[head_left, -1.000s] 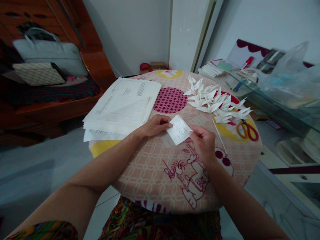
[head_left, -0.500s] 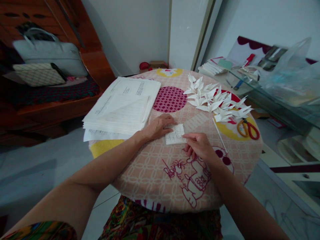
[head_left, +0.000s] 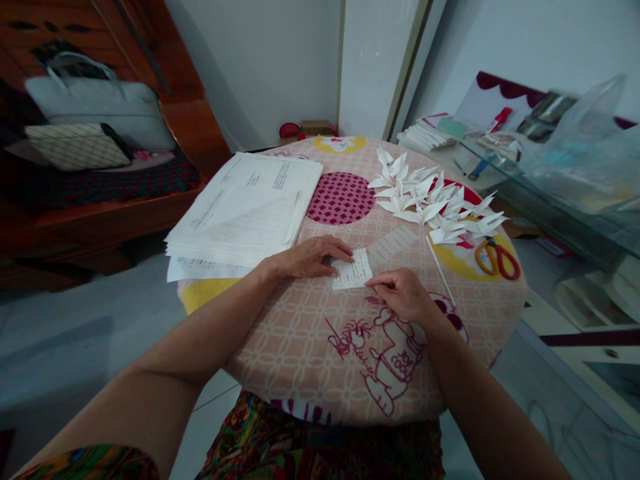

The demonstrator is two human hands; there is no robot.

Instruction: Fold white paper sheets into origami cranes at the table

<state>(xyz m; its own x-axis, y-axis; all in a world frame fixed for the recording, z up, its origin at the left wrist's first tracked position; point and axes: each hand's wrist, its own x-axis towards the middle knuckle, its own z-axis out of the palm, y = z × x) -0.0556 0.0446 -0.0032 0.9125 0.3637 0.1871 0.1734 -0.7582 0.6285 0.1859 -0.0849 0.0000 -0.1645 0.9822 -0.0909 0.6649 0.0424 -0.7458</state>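
A small square of printed white paper (head_left: 353, 271) lies flat on the round table (head_left: 310, 360), which wears a pink patterned cloth. My left hand (head_left: 313, 257) rests on the paper's left edge, fingers stretched flat and pressing it down. My right hand (head_left: 400, 293) sits at the paper's lower right corner with its fingers curled, fingertips pinching or pressing that corner.
A thick stack of printed sheets (head_left: 245, 213) covers the table's left side. Several folded white paper shapes (head_left: 433, 200) lie at the back right, with orange-handled scissors (head_left: 495, 257) and a thin white stick (head_left: 440, 267) beside them. A glass desk (head_left: 550, 193) stands to the right.
The paper, held up off the cloth a second ago, has been laid flat on the table. Both hands have come down onto it, the left one now flattened over its edge.
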